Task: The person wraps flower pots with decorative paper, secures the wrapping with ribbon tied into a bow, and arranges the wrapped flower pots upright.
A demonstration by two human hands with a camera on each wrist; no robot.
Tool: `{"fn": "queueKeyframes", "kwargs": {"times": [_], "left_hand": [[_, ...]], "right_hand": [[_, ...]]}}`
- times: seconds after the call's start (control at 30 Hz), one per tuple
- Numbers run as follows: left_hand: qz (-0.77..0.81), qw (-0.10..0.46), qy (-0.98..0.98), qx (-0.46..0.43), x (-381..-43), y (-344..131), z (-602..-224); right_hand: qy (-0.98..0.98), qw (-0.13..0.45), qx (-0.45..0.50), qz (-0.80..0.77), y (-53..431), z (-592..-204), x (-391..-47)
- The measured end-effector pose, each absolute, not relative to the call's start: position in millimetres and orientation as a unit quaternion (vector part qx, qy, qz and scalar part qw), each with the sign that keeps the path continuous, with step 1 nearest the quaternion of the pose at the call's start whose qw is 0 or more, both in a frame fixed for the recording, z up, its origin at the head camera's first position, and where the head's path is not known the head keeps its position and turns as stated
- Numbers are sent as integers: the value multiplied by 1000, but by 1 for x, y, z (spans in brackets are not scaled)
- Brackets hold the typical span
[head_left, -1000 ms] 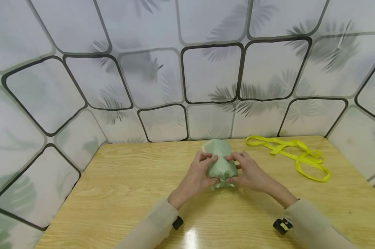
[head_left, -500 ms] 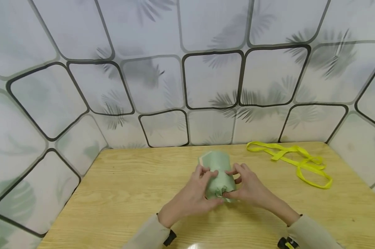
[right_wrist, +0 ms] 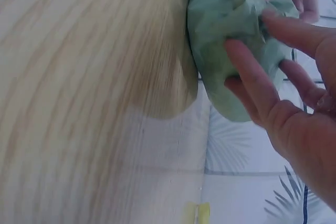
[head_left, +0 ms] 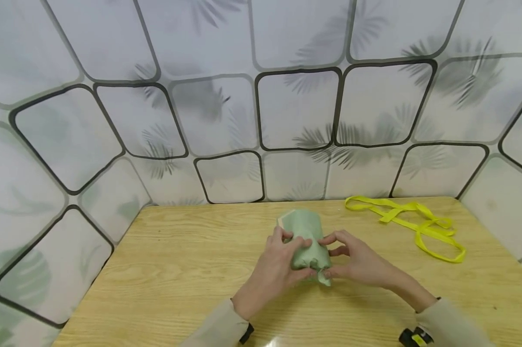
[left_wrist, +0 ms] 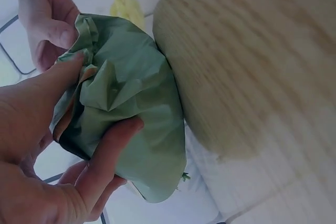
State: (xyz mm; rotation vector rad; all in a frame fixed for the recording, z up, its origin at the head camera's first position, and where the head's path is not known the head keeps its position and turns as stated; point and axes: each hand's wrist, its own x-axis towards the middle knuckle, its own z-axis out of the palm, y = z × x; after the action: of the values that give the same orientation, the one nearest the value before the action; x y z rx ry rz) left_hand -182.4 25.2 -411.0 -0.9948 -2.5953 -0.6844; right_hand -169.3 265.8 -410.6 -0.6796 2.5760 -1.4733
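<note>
A rounded bundle wrapped in light green paper (head_left: 305,222) lies on the table between both hands, its crumpled, gathered end towards me. My left hand (head_left: 275,264) holds it from the left, fingers curled over its top and thumb at the crumpled end. From the other side my right hand (head_left: 361,259) grips it, fingertips on its flank and thumb at the gathered paper. A loose flap of paper (head_left: 324,277) sticks out between the two thumbs. In the left wrist view, a brownish edge (left_wrist: 67,121) shows inside a fold near the left thumb. The wrapped contents are hidden.
A tangled yellow ribbon (head_left: 434,231) lies at the back right of the wooden table (head_left: 191,250). A patterned fabric wall (head_left: 226,115) with leaf prints and dark outlines stands along the back and sides.
The head view has tilted, so the bundle and hands sit lower in it. Both hands have shifted around the gathered end, and a paper flap now sticks out towards the right thumb.
</note>
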Motion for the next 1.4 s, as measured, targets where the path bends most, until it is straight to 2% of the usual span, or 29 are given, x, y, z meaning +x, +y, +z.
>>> {"fn": "queueKeyframes", "kwargs": {"times": [0.13,0.3,0.4,0.53,0.7,0.83,1.1,1.27,1.4], "left_hand": [[-233,151,-903,-327,-183,27,-412],[-226,168,-903,-323,-182,30,-413],[-227,166,-901,-329,-182,30,-412],[-227,159,-899,-339,-182,30,-409],[-218,146,-906,-333,-180,32,-403],[-192,153,-918,-312,-178,38,-402],[-131,229,-917,-298,-177,45,-409],[-123,228,-919,-297,-176,46,-410],[-129,211,-923,-296,-176,46,-410]], "right_hand": [[818,95,-254,-508,278,-410,-171],[818,116,-242,-509,291,-405,-176],[856,82,-179,-477,303,-400,-183],[926,-3,-105,-362,328,-394,-196],[973,-66,-96,-198,369,-393,-220],[984,-58,-103,-135,391,-396,-238],[991,-5,-107,-75,404,-411,-254],[989,-32,-114,-85,404,-418,-254],[982,-77,-120,-127,399,-413,-257]]}}
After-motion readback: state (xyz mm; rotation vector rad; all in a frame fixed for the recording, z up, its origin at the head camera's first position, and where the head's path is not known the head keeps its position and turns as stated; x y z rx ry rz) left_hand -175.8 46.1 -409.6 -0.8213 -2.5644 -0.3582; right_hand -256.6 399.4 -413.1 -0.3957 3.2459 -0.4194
